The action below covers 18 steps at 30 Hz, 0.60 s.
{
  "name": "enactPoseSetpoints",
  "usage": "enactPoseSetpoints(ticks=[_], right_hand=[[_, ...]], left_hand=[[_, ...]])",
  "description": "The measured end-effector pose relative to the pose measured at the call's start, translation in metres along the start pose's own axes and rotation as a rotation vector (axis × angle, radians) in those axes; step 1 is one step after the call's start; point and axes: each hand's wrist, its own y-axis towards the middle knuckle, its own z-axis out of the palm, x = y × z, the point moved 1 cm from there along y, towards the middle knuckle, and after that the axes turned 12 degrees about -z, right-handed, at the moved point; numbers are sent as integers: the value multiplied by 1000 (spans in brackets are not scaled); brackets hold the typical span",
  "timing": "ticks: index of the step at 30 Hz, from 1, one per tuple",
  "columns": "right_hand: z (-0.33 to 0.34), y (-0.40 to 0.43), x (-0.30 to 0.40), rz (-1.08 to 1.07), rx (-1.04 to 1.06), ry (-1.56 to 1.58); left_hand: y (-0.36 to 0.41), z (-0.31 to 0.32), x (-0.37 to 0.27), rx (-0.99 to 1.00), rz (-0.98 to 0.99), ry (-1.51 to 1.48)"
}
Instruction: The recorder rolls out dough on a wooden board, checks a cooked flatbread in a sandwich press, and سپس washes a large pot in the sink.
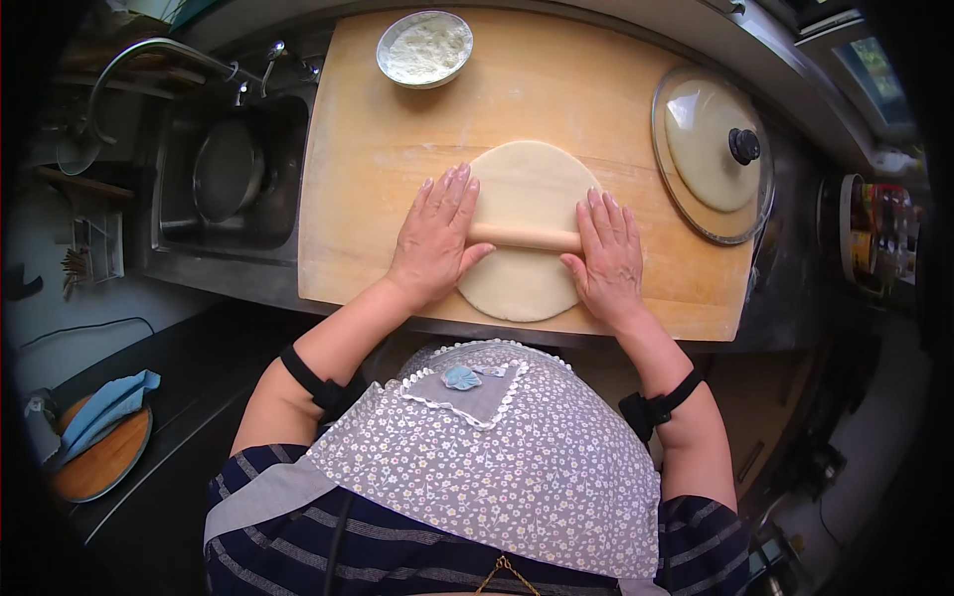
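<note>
A thin wooden rolling pin (525,237) lies crosswise over a flat round sheet of dough (533,179). My left hand (440,231) rests flat on the pin's left end, its thumb pointing inward along the near side. On the right end lies my right hand (610,249), palm down with the fingers pointing away from me. Both palms cover the ends of the pin, so those are hidden. The dough sits near the front edge of a large wooden board (373,186), which has light traces of flour.
A bowl of flour (425,48) stands at the board's back left. At right, a glass lid (715,155) with a black knob covers another piece of dough (708,141). Left of the board is a steel sink (287,134) holding a pan (229,171), below a curved faucet (160,45).
</note>
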Motion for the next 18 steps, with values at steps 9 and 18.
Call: enactPoseSetpoints(ticks=[9,18], right_hand=[[12,-15,32,52,-116,29],[-4,-62,48,43,-194,84]], left_hand=[[41,-16,-3,-63,139,-97],[145,-1,-25,213,124,-159]])
